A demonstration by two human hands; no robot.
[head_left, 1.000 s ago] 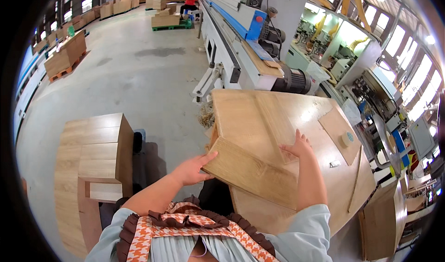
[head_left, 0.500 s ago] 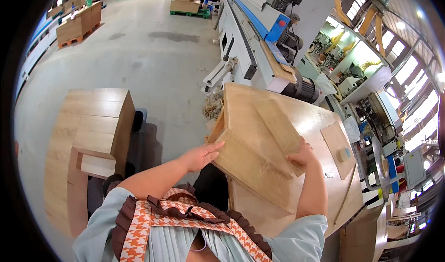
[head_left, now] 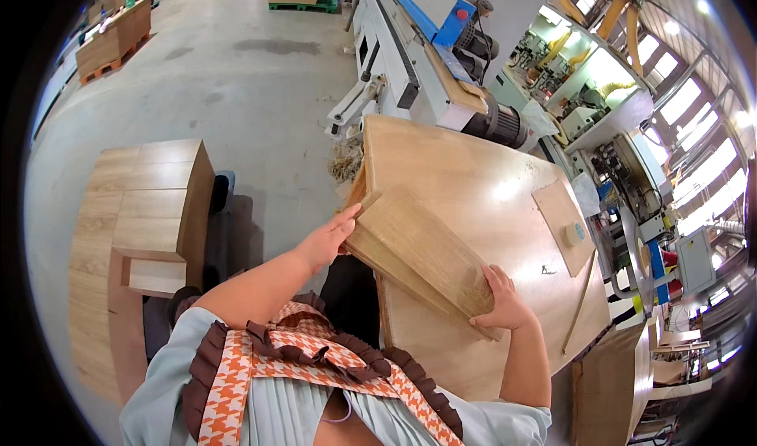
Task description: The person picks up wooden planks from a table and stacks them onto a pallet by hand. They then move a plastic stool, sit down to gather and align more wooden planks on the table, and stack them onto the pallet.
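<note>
Two boards overlap at the edge of the table. The left hand and the right hand, both half closed, hold opposite ends (probably for keeping them even).

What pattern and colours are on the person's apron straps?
The apron straps are orange-and-white houndstooth, edged with a brown ruffle; best seen in the head view.

On the right side of my bench, I see a sheet with a roll on it, and a stick near the bench's right edge. Beyond the bench are a motor and, well apart, a green pallet.
</note>
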